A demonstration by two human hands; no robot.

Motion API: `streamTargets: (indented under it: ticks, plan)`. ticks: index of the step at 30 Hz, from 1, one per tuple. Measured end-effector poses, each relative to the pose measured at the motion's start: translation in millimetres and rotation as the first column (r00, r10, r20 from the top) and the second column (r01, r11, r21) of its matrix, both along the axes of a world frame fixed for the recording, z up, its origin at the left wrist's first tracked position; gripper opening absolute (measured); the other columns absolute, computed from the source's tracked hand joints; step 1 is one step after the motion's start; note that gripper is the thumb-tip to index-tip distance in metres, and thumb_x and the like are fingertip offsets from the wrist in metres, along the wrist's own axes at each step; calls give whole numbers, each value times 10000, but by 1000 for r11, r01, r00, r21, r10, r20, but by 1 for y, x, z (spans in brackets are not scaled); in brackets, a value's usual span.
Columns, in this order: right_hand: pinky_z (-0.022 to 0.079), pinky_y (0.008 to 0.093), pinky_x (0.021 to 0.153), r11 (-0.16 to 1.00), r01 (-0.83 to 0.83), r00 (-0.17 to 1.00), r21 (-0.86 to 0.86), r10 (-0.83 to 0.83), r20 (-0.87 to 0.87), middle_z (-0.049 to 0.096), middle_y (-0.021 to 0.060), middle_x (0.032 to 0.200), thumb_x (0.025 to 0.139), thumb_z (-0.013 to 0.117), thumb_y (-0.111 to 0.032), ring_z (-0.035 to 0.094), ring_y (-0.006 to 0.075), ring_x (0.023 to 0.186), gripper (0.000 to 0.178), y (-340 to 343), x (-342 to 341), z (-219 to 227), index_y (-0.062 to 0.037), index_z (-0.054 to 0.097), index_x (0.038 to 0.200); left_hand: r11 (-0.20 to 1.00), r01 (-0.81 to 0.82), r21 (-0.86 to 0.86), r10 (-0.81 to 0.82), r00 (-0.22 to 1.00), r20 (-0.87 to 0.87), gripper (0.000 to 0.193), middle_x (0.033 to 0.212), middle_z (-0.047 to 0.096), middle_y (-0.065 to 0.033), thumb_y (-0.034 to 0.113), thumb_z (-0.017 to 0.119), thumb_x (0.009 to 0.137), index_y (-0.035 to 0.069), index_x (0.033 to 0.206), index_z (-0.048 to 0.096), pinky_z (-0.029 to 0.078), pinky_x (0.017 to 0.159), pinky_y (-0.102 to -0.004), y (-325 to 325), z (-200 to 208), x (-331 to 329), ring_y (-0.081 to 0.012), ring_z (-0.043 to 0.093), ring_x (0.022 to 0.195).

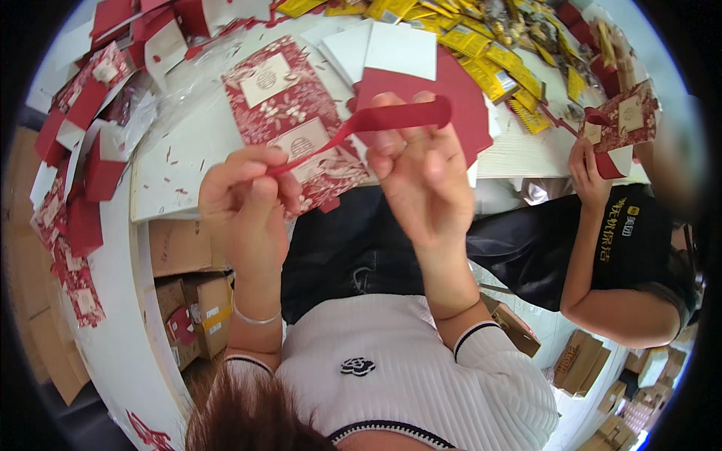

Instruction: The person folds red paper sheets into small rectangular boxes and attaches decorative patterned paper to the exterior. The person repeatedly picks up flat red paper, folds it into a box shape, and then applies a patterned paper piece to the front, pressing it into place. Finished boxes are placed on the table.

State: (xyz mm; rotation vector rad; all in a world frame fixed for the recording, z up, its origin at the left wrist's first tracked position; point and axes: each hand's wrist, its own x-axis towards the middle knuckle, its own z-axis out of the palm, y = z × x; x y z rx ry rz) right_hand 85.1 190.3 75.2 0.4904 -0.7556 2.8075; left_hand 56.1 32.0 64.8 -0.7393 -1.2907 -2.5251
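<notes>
A red ribbon [398,117] stretches between my two hands above the table's front edge. My left hand [244,207] is closed, pinching one end of it between thumb and fingers. The other part loops round the raised fingers of my right hand [429,177], which are curled with the palm turned up. Beneath the ribbon lies a flat red floral box sheet [267,90] with cream label panels, partly covered by my left hand. Just beyond my right hand sits a stack of plain red and white card [470,105].
Small yellow packets [492,68] are heaped at the back right. Folded red boxes [94,161] and clear plastic film [162,105] crowd the left. At right, a co-worker's hand [588,169] holds a floral box [632,120] with red ribbon. Cardboard cartons [180,244] stand under the table.
</notes>
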Motion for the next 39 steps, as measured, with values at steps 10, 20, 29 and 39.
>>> streamTargets:
  ticks: [10, 20, 29, 39]
  plan:
    - [449, 274, 745, 991, 125, 992, -53, -126, -3, 556, 152, 1045, 819, 513, -3, 560, 165, 830, 260, 5, -1, -14, -7, 487, 1078, 997, 44, -63, -41, 998, 49, 187, 877, 556, -152, 176, 594, 827, 16, 910, 541, 507, 578, -287, 8, -11, 4, -181, 566, 660]
    - [378, 293, 631, 986, 127, 992, -106, -125, 21, 483, 61, 725, 833, 577, -272, 440, 160, 666, 245, -17, 2, -7, -32, 543, 868, 960, 278, 24, -277, 942, 191, 231, 795, 572, -126, 219, 585, 829, -4, 888, 572, 500, 566, -272, -5, 1, 2, -172, 574, 662]
    - [381, 229, 592, 816, -162, 985, 554, 100, 140, 555, 44, 712, 826, 564, -100, 485, 88, 679, 143, -20, 12, 0, 23, 581, 756, 906, 422, 30, -423, 906, 19, 187, 831, 560, -92, 152, 678, 757, 47, 829, 541, 454, 565, -208, -12, -3, -4, -126, 546, 692]
    - [335, 188, 497, 787, -169, 985, 593, 120, 121, 512, -14, 638, 839, 562, -109, 424, 32, 571, 166, -26, 10, 2, 5, 577, 720, 965, 195, -177, -215, 971, -103, 200, 813, 535, -70, 129, 701, 732, 18, 848, 583, 430, 617, -206, -11, -12, -2, -111, 511, 713]
